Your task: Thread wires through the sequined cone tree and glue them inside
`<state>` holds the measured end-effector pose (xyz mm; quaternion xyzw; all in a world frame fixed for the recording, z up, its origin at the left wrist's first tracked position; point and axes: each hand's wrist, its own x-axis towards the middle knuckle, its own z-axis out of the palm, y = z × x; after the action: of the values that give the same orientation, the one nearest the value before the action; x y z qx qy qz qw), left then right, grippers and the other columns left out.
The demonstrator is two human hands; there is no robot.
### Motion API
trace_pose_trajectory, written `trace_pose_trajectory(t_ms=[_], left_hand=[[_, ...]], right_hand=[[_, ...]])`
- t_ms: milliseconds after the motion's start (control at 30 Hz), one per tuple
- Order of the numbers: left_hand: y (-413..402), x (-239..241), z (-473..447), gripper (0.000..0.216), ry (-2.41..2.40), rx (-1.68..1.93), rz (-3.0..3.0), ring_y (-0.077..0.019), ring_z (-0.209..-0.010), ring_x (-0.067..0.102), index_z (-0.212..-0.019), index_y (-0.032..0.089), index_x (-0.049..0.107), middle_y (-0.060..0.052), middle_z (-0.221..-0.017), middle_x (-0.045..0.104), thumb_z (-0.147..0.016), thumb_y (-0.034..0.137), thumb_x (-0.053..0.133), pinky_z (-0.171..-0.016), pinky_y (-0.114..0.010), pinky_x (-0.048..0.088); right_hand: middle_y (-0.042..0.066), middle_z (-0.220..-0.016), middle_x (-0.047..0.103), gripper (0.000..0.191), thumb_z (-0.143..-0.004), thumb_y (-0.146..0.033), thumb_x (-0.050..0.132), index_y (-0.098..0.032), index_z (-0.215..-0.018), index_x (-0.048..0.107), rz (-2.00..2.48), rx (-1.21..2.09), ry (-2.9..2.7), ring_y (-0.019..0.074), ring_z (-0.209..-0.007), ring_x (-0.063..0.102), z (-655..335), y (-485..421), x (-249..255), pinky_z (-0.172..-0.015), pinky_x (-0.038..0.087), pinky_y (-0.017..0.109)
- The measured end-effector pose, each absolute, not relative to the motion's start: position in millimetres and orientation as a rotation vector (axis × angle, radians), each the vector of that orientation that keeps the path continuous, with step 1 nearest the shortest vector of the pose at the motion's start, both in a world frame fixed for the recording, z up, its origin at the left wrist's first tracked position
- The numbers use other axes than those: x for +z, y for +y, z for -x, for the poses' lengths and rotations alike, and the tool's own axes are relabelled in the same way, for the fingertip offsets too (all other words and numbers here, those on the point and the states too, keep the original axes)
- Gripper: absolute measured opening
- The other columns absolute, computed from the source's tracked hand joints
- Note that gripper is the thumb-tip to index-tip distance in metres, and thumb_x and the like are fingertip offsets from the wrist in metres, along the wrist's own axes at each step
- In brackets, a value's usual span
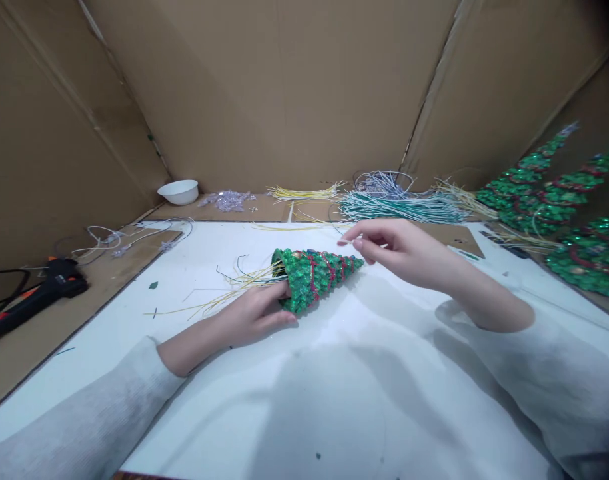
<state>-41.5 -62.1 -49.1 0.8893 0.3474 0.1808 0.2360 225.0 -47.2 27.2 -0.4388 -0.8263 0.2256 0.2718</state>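
A small green Christmas tree [320, 277] with red garland lies on its side, its tip toward the right. My left hand [257, 310] grips the rim of its hollow base, some fingers inside the opening and the thumb outside. Yellow, white and green wires [219, 293] trail out of that opening to the left. Just above the tree's tip, my right hand [392, 250] pinches a thin, whitish strand [348, 241] between thumb and fingertips. Its exact kind is too small to make out.
Wire bundles [404, 207], clear plastic pieces [228, 200] and a white bowl [178, 192] line the back of the white board [194, 413]. A black glue gun [44, 287] lies at left. Finished-looking trees [529, 180] stand at right. Cardboard walls [279, 87] enclose the space.
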Motion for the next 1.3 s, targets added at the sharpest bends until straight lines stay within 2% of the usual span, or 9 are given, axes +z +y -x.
trace_pose_trajectory(t_ms=[133, 367, 467, 667, 867, 1000, 1100, 1233, 1300], left_hand=[[-61, -50, 41, 0.032, 0.972, 0.499, -2.414, -0.0179, -0.072, 0.062, -0.107, 0.018, 0.055, -0.005, -0.086, 0.066, -0.085, 0.042, 0.049, -0.064, -0.028, 0.048], [-63, -50, 41, 0.033, 0.963, 0.521, -2.412, -0.0187, -0.075, 0.062, -0.106, 0.018, 0.055, -0.006, -0.089, 0.066, -0.085, 0.042, 0.049, -0.066, -0.029, 0.048], [-63, -50, 40, 0.033, 0.975, 0.515, -2.404, -0.0186, -0.075, 0.062, -0.107, 0.018, 0.054, -0.006, -0.089, 0.066, -0.085, 0.043, 0.048, -0.065, -0.028, 0.048], [-62, -51, 41, 0.033, 0.983, 0.504, -2.414, -0.0179, -0.073, 0.062, -0.106, 0.018, 0.054, -0.005, -0.087, 0.066, -0.086, 0.043, 0.047, -0.065, -0.028, 0.047], [-62, -50, 40, 0.032, 0.991, 0.506, -2.442, -0.0176, -0.072, 0.061, -0.103, 0.018, 0.054, -0.005, -0.086, 0.066, -0.086, 0.044, 0.046, -0.064, -0.027, 0.047], [-64, -51, 38, 0.031, 0.991, 0.538, -2.428, -0.0183, -0.076, 0.062, -0.105, 0.019, 0.054, -0.005, -0.088, 0.065, -0.086, 0.042, 0.047, -0.067, -0.028, 0.047], [-66, -53, 32, 0.030, 1.041, 0.535, -2.406, -0.0183, -0.076, 0.061, -0.103, 0.018, 0.053, -0.006, -0.089, 0.065, -0.086, 0.041, 0.048, -0.066, -0.029, 0.047], [-68, -55, 23, 0.026, 1.138, 0.579, -2.378, -0.0173, -0.071, 0.060, -0.098, 0.018, 0.054, -0.004, -0.082, 0.065, -0.084, 0.040, 0.052, -0.063, -0.028, 0.045], [-71, -53, 20, 0.025, 1.160, 0.646, -2.336, -0.0177, -0.075, 0.061, -0.096, 0.018, 0.055, -0.003, -0.085, 0.066, -0.081, 0.039, 0.057, -0.066, -0.029, 0.046]], right_hand=[[-0.004, -0.057, 0.052, 0.019, -0.081, -0.021, 0.047, -0.020, -0.081, 0.066, 1.124, 0.718, -2.411, 0.0077, -0.049, 0.038, -217, -67, 36, -0.046, 0.025, 0.022], [-0.005, -0.051, 0.048, 0.017, -0.076, -0.017, 0.047, -0.022, -0.071, 0.062, 1.328, 0.416, -2.480, 0.0087, -0.046, 0.036, -203, -76, 22, -0.045, 0.022, 0.023], [-0.005, -0.051, 0.048, 0.018, -0.077, -0.017, 0.046, -0.023, -0.073, 0.063, 1.323, 0.343, -2.511, 0.0091, -0.047, 0.037, -200, -78, 22, -0.047, 0.022, 0.024], [-0.006, -0.050, 0.048, 0.021, -0.079, -0.017, 0.044, -0.024, -0.076, 0.064, 1.271, 0.449, -2.555, 0.0080, -0.046, 0.036, -200, -84, 25, -0.046, 0.022, 0.023], [-0.007, -0.055, 0.047, 0.020, -0.080, -0.020, 0.046, -0.026, -0.084, 0.065, 1.184, 0.772, -2.559, 0.0070, -0.047, 0.035, -208, -85, 38, -0.044, 0.024, 0.020], [-0.006, -0.055, 0.043, 0.016, -0.084, -0.029, 0.049, -0.020, -0.075, 0.058, 1.216, 0.758, -2.299, 0.0074, -0.049, 0.036, -206, -78, 34, -0.045, 0.025, 0.021], [-0.007, -0.055, 0.037, 0.018, -0.080, -0.035, 0.057, -0.019, -0.071, 0.055, 1.215, 0.746, -2.178, 0.0074, -0.050, 0.034, -197, -75, 22, -0.046, 0.026, 0.021], [-0.007, -0.055, 0.035, 0.016, -0.078, -0.030, 0.059, -0.019, -0.069, 0.053, 1.229, 0.697, -2.126, 0.0074, -0.051, 0.034, -188, -74, 7, -0.049, 0.026, 0.021], [-0.007, -0.055, 0.035, 0.014, -0.080, -0.029, 0.057, -0.019, -0.070, 0.053, 1.229, 0.691, -2.115, 0.0077, -0.051, 0.035, -187, -73, 4, -0.050, 0.026, 0.022]])
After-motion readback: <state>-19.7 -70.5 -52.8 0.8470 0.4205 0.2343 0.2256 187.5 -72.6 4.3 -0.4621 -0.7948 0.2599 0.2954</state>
